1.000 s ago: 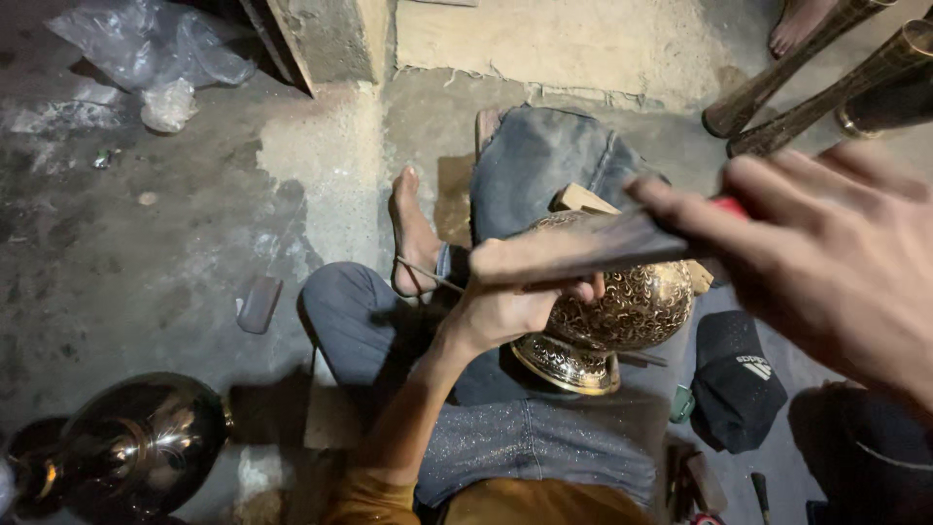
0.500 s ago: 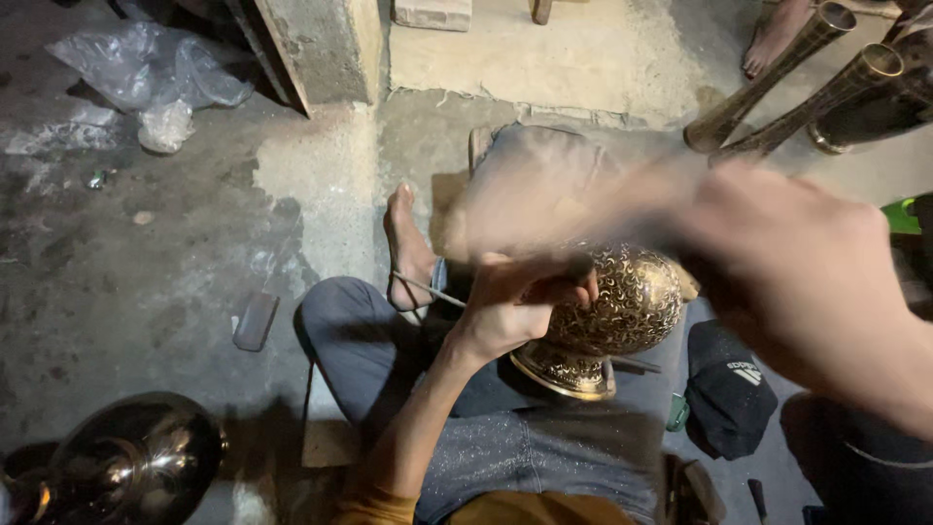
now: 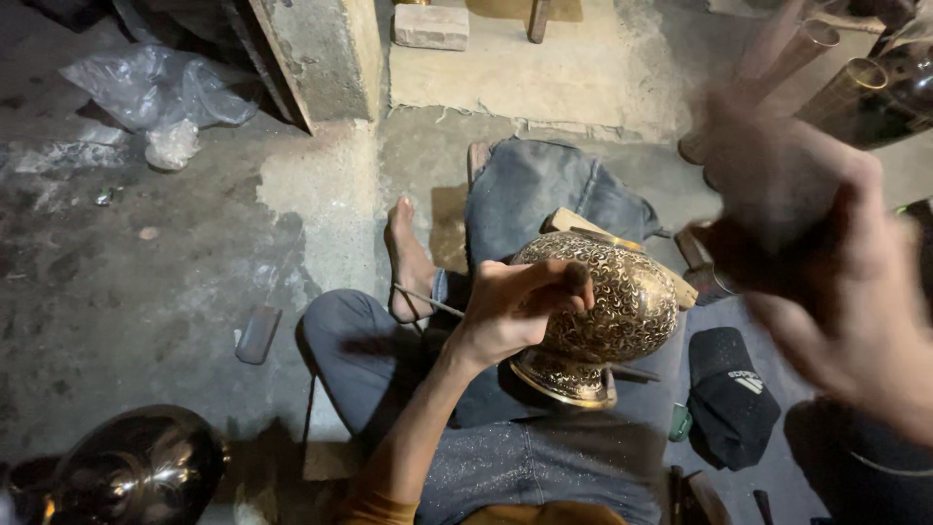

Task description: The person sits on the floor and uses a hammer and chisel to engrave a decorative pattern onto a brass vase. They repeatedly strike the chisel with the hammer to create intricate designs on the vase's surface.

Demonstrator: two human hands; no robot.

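Observation:
A brass vase (image 3: 622, 301) covered in fine engraved pattern lies on its side across my lap, on my blue-grey trousers. My left hand (image 3: 510, 316) is closed around a dark chisel (image 3: 576, 277) set against the vase's upper side; a thin rod (image 3: 428, 301) sticks out leftward from the fist. My right hand (image 3: 826, 262) is up at the right of the vase, close to the camera and heavily blurred. It grips a hammer (image 3: 739, 258), which shows only as a dark smear.
My bare foot (image 3: 408, 258) rests on the concrete floor. A wooden block (image 3: 573, 222) lies behind the vase, a black cap (image 3: 729, 399) to its right. A dark round metal pot (image 3: 136, 472) sits bottom left. Brass tubes (image 3: 836, 87) lean top right; a plastic bag (image 3: 155, 87) lies top left.
My right hand swung the hammer across over the vase and is now drawn back up at the right. The left hand kept the chisel on the vase.

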